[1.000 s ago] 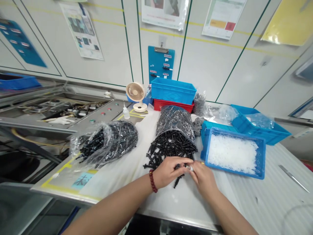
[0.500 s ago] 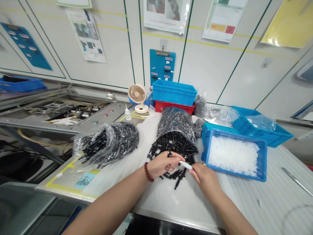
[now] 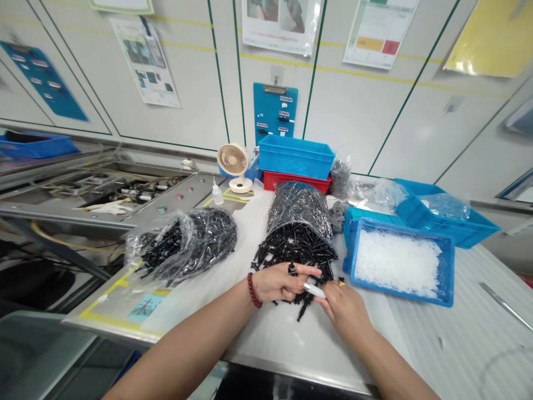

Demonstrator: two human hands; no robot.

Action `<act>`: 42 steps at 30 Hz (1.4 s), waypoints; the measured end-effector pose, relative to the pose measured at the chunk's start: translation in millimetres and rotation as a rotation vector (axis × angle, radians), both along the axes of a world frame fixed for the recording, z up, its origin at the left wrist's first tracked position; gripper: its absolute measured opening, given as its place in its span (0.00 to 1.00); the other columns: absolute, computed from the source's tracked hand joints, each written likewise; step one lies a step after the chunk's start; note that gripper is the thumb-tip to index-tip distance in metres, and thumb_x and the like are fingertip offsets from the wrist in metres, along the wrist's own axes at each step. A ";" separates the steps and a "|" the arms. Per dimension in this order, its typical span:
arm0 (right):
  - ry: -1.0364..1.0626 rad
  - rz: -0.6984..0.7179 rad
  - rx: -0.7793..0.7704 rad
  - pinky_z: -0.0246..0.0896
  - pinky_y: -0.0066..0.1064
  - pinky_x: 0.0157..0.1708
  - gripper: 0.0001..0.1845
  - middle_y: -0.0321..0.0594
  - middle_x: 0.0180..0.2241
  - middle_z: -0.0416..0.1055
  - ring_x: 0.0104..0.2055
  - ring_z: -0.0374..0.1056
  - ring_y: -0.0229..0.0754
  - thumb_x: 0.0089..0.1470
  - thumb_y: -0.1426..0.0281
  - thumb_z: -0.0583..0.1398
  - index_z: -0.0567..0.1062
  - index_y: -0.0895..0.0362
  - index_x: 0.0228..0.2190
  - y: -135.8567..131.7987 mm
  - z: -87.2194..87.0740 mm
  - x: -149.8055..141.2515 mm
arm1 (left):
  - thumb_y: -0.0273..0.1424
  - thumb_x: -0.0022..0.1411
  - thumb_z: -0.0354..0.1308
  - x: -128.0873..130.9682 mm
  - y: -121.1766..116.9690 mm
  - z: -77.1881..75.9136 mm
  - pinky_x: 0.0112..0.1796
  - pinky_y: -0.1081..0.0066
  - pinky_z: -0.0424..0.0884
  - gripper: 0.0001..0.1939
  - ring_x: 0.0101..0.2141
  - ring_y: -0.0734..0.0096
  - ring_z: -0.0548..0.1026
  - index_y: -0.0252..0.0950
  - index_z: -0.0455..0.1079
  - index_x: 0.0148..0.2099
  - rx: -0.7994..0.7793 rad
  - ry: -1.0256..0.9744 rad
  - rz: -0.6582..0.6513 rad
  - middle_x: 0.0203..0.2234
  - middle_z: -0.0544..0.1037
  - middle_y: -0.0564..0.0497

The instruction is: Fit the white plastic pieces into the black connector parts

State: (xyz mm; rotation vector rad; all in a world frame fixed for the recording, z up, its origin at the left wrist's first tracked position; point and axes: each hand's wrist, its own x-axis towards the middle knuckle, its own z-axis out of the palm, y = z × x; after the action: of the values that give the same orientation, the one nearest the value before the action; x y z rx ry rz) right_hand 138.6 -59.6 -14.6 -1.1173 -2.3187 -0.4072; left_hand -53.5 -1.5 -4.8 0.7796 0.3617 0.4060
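Observation:
My left hand (image 3: pixel 278 282) is closed around a small black rod-like part (image 3: pixel 292 269), whose end sticks up above the fingers. Its index finger points out to the right. My right hand (image 3: pixel 345 305) grips a white-handled tool (image 3: pixel 315 290), with the tool's tip against or close to the black part; the contact itself is hidden by fingers. Behind and below both hands, a heap of similar black parts (image 3: pixel 293 244) spills from a clear plastic bag (image 3: pixel 297 203) onto the table.
Right of my hands, a blue tray (image 3: pixel 447 283) holds many small white pieces (image 3: pixel 395 261). A second bag of black parts (image 3: pixel 208 239) lies left. Behind stand a blue bin (image 3: pixel 295 158) on a red bin (image 3: pixel 272 182), a fan (image 3: pixel 233 161) and a squeeze bottle (image 3: pixel 217 193). Tweezers (image 3: pixel 503 304) lie far right.
My left index finger has stretched out to the right. Both hands have drawn slightly lower, and the white-handled tool has shifted a little left and down, nearer the left hand.

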 end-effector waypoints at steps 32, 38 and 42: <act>0.336 -0.079 -0.232 0.61 0.29 0.25 0.15 0.40 0.28 0.72 0.28 0.68 0.42 0.60 0.66 0.46 0.68 0.56 0.42 3.7 3.9 3.1 | 0.46 0.42 0.64 9.8 0.9 2.4 0.15 0.81 0.43 0.24 0.15 0.85 0.54 0.27 0.67 0.30 0.296 0.229 0.415 0.17 0.66 0.55; 0.379 -0.159 -0.308 0.59 0.27 0.26 0.15 0.38 0.26 0.70 0.27 0.66 0.39 0.60 0.65 0.46 0.68 0.57 0.40 -16.8 30.9 10.8 | 0.46 0.46 0.62 9.9 -0.4 3.5 0.16 0.80 0.46 0.25 0.17 0.84 0.54 0.27 0.70 0.36 0.384 0.249 0.470 0.20 0.67 0.53; 0.502 -0.216 -0.283 0.57 0.26 0.26 0.15 0.36 0.23 0.67 0.25 0.64 0.37 0.60 0.64 0.46 0.68 0.57 0.40 -54.9 35.2 20.5 | 0.47 0.41 0.64 6.1 -2.4 11.9 0.16 0.79 0.47 0.30 0.19 0.81 0.57 0.28 0.71 0.40 0.442 0.310 0.540 0.27 0.73 0.46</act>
State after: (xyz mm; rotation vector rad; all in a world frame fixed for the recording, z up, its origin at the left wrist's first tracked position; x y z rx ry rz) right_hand 159.1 -114.5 20.7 -1.4213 -1.8536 0.1266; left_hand -47.4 -3.9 7.1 1.1817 0.7962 0.8947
